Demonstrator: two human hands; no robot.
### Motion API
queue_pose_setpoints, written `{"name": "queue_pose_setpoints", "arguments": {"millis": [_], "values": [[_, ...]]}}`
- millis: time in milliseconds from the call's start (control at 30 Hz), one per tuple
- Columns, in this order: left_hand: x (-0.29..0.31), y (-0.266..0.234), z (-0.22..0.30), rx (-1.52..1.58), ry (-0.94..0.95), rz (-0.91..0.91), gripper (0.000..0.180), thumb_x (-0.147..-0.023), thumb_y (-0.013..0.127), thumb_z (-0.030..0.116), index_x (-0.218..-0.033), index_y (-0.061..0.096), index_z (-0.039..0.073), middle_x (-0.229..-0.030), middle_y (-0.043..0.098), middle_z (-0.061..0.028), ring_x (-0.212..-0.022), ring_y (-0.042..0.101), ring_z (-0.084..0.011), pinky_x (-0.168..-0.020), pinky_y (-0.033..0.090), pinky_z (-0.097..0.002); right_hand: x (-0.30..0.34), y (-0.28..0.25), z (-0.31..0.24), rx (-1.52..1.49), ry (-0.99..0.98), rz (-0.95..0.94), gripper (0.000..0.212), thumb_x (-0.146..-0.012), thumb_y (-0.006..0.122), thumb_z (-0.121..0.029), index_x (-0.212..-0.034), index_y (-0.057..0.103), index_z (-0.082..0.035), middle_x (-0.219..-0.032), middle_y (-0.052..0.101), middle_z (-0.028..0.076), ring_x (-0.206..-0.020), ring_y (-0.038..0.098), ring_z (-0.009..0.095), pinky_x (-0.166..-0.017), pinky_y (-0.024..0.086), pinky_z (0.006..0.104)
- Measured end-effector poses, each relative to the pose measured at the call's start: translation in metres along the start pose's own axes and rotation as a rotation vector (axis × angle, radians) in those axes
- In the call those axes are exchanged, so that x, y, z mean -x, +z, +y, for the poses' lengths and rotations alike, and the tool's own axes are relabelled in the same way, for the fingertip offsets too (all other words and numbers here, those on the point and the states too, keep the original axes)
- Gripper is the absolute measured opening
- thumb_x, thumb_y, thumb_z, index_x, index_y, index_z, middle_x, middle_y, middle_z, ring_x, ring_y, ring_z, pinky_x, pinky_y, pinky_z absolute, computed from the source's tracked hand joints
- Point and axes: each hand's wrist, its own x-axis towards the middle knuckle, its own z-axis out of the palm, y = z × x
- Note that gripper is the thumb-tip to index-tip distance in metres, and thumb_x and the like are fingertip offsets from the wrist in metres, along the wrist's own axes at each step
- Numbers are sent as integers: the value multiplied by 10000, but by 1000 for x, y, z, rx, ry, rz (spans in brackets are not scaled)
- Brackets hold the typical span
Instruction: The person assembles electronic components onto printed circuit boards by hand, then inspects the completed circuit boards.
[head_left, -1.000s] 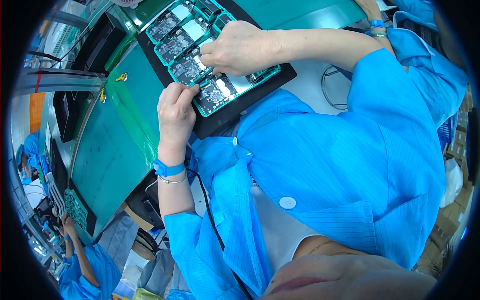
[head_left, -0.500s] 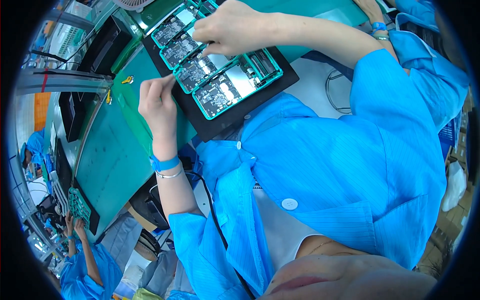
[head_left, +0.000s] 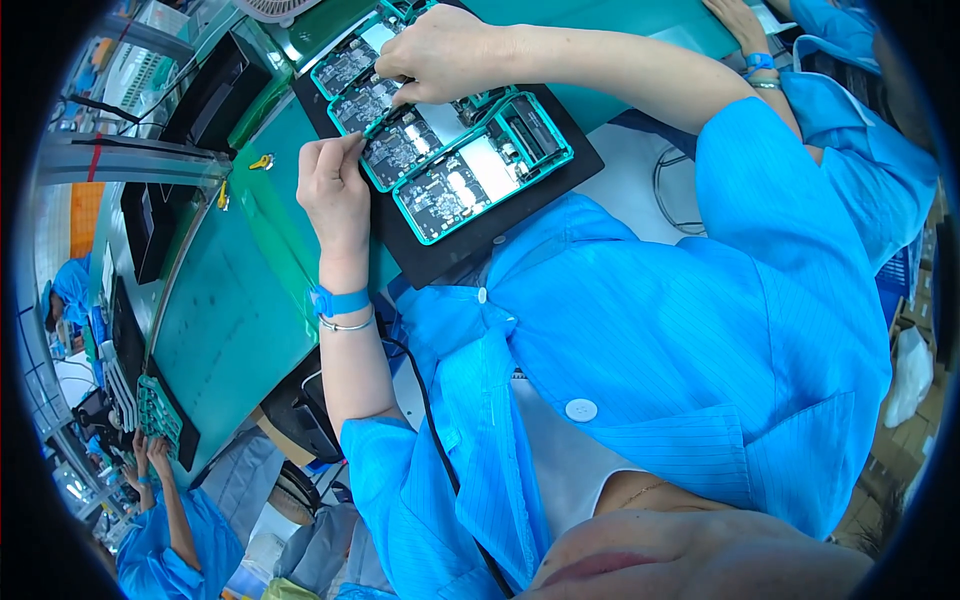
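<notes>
Several circuit boards in teal frames (head_left: pixel 440 200) lie in a row on a black mat (head_left: pixel 480 238). Each shows dark populated areas beside a bright metal plate. My left hand (head_left: pixel 337 190), wearing a blue wrist strap (head_left: pixel 343 300), has its fingertips pinched together at the left edge of the second frame from the near end. What they grip, if anything, is too small to tell. Above the middle of the row, my right hand (head_left: pixel 440 58) is closed with thumb and fingers pointing down at the boards. Its fingertips hide whatever is between them.
Yellow-handled small tools (head_left: pixel 261 162) lie on the green bench mat (head_left: pixel 230 300) to the left. Black trays (head_left: pixel 215 90) stand behind them. A co-worker's hands (head_left: pixel 152 450) are over a teal frame panel at lower left; another person's hand (head_left: pixel 738 25) rests at upper right.
My left hand has moved right and slightly up, onto the edge of the frames. My right hand has shifted a little left. The boards appear slightly shifted to the right.
</notes>
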Motion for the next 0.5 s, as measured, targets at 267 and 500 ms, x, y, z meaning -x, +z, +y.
{"name": "queue_pose_setpoints", "arguments": {"millis": [267,500], "values": [[2,2,-3,59,25,-27,119,-843,699,-68,-901,728,33,-861,627,-100,-766,665,-247,-656,547,-350,-3,9,-2,14,23,-7,242,-840,753,-348,-855,730,-108,-775,723,61,-771,737,245,-651,583,395],[1,3,-6,39,45,-51,121,-835,692,-71,-886,725,33,-857,627,-98,-775,668,-250,-663,547,-354,-5,11,0,-26,-24,-36,237,-821,762,-322,-866,732,-92,-766,725,78,-759,739,257,-656,584,400]]}}
